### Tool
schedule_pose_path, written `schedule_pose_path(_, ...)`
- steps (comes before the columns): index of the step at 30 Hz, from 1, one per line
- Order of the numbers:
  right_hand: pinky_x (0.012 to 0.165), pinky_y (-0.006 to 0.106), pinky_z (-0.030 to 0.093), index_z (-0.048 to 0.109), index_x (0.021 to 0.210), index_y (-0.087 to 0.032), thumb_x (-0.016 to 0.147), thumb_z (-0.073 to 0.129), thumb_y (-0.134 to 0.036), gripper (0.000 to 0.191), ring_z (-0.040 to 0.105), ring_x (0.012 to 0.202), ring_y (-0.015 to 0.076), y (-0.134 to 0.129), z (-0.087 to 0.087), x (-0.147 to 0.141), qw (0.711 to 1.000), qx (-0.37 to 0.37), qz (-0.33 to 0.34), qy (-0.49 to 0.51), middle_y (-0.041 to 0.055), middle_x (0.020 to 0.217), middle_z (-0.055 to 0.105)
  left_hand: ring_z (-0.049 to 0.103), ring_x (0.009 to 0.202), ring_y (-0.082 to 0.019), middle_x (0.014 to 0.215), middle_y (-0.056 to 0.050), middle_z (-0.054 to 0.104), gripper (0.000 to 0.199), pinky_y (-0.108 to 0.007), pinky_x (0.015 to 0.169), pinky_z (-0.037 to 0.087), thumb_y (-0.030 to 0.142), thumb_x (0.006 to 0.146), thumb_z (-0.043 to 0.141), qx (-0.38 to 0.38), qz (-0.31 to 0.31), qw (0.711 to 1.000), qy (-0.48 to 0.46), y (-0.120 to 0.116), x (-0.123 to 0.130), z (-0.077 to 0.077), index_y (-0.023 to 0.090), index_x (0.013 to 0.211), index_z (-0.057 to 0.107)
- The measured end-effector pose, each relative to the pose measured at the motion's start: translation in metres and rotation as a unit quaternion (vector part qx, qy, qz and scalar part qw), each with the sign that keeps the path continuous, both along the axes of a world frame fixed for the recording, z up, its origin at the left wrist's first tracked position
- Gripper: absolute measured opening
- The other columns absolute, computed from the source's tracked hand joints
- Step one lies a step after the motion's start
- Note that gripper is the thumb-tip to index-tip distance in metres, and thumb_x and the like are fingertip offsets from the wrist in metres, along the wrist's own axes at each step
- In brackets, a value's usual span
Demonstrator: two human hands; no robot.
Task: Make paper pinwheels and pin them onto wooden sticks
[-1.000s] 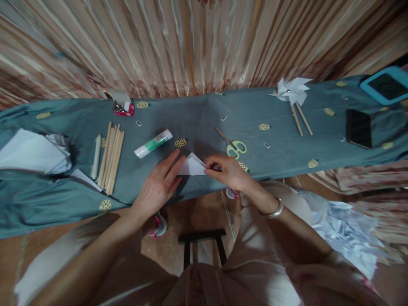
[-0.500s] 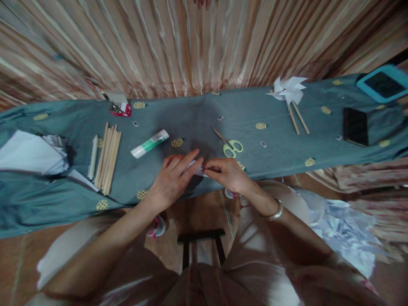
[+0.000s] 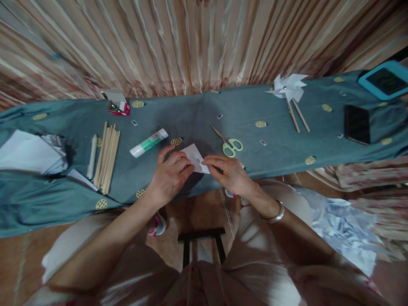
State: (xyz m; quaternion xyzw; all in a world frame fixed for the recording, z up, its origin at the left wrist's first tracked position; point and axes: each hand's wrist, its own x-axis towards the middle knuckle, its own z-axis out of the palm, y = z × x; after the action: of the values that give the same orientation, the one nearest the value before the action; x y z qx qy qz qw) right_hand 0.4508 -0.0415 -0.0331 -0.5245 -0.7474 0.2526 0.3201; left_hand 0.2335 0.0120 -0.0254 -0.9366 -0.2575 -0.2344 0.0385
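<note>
A small piece of white paper (image 3: 194, 155) is held between my two hands close to the table's front edge. My left hand (image 3: 172, 172) pinches its left side with thumb and fingers. At the right corner, the fingertips of my right hand (image 3: 231, 172) are closed on the same paper. Just beyond my right hand lie scissors (image 3: 232, 147) with pale green handles, their blades pointing away to the left. A white and green glue stick (image 3: 149, 143) rests on the cloth beyond my left hand.
Wooden sticks (image 3: 109, 157) and a white candle-like stick (image 3: 92, 156) lie left, beside stacked white paper (image 3: 28, 152). A small red box (image 3: 119, 106) stands behind. Right are a paper pinwheel (image 3: 288, 87) on sticks, a black phone (image 3: 357, 124) and a blue-framed tablet (image 3: 387, 80).
My left hand has drawn back a little and curled its fingers, so more of the white paper shows. My right hand stays at the paper's right corner.
</note>
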Motion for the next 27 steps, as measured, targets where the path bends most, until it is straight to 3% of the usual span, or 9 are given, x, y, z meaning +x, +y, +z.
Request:
schedule_pose_path(4,0.109,0.048,0.046,0.062,0.128,-0.024,0.093,0.041,-0.006,0.045,0.050,0.134,0.0238,0.000,-0.004,-0.003,0.993,0.061,0.017,-0.098,0.0107,0.144,0.054,0.066,0.099,-0.015,0.087,0.007,0.073,0.017,-0.045,0.108,0.042,0.018,0.099,0.051,0.029,-0.013,0.999,-0.021,-0.004,0.002,0.001,0.026,0.092,0.064)
schedule_pose_path(7,0.113,0.050,0.042,0.064,0.122,-0.025,0.096,0.043,-0.009,0.036,0.038,0.144,0.0241,0.002,-0.007,-0.006,0.986,0.094,0.022,-0.137,0.0078,0.151,0.047,0.066,0.100,-0.014,0.087,0.008,0.074,0.011,-0.043,0.108,0.041,0.017,0.098,0.055,0.038,-0.032,0.998,-0.032,-0.009,0.001,0.005,0.023,0.093,0.063)
schedule_pose_path(11,0.106,0.048,0.048,0.069,0.105,-0.019,0.099,0.043,-0.015,0.027,0.048,0.133,0.0252,0.004,-0.010,-0.005,0.975,0.129,0.032,-0.178,0.0120,0.142,0.056,0.066,0.102,-0.016,0.095,0.005,0.075,0.010,-0.044,0.106,0.044,0.015,0.096,0.057,0.029,-0.035,0.999,-0.018,-0.010,-0.007,0.007,0.021,0.091,0.063)
schedule_pose_path(16,0.093,0.044,0.054,0.072,0.099,-0.015,0.098,0.045,-0.014,0.026,0.060,0.109,0.0248,-0.004,-0.012,0.001,0.971,0.142,0.072,-0.176,0.0131,0.118,0.071,0.068,0.099,-0.020,0.105,-0.006,0.075,0.013,-0.044,0.097,0.052,0.013,0.097,0.053,-0.021,-0.051,0.998,0.005,-0.016,-0.023,-0.003,0.014,0.097,0.065)
schedule_pose_path(21,0.086,0.038,0.056,0.073,0.100,-0.016,0.099,0.048,-0.021,0.025,0.064,0.096,0.0214,-0.008,-0.017,0.003,0.989,0.084,0.091,-0.080,0.0096,0.106,0.075,0.068,0.099,-0.022,0.107,-0.013,0.073,0.017,-0.037,0.088,0.057,0.014,0.098,0.050,-0.120,-0.035,0.992,-0.001,-0.027,-0.033,-0.012,0.009,0.105,0.064)
schedule_pose_path(27,0.086,0.036,0.052,0.071,0.091,-0.020,0.096,0.057,-0.026,0.016,0.067,0.090,0.0193,0.000,-0.022,-0.002,1.000,-0.014,0.021,0.003,0.0053,0.096,0.075,0.068,0.081,-0.017,0.091,-0.008,0.070,0.021,-0.030,0.074,0.057,0.021,0.099,0.047,-0.256,0.043,0.964,-0.059,-0.026,-0.038,-0.014,0.013,0.106,0.066)
